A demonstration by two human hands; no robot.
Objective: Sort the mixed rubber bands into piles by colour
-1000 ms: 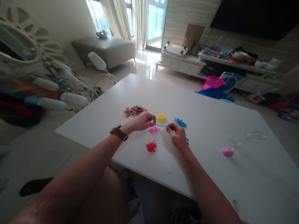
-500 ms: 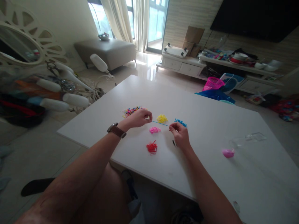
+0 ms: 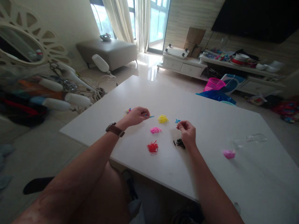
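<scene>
My left hand (image 3: 139,115) is pinched on a small blue rubber band (image 3: 151,116), whose end sticks out past the fingertips. It hovers in front of a mixed-colour pile of bands (image 3: 128,110), mostly hidden behind it. My right hand (image 3: 188,132) has thumb and index finger closed together beside the blue pile (image 3: 177,121); whatever it may hold is too small to see. Between the hands lie a yellow pile (image 3: 163,119) and a pink pile (image 3: 155,130). A red pile (image 3: 152,147) is nearer me, and a black pile (image 3: 180,143) sits beneath my right wrist.
On the white table (image 3: 207,174), to the right, rest a purple-pink object (image 3: 229,154) and a clear container (image 3: 251,140). White lamp shades (image 3: 56,104) stand off the left edge. Beyond the far edge are a pink basket (image 3: 215,84) and a low cabinet (image 3: 184,67).
The blue band stretched between both hands has slackened and now shows only at my left fingertips. My right hand has moved right, away from the left, uncovering the black pile.
</scene>
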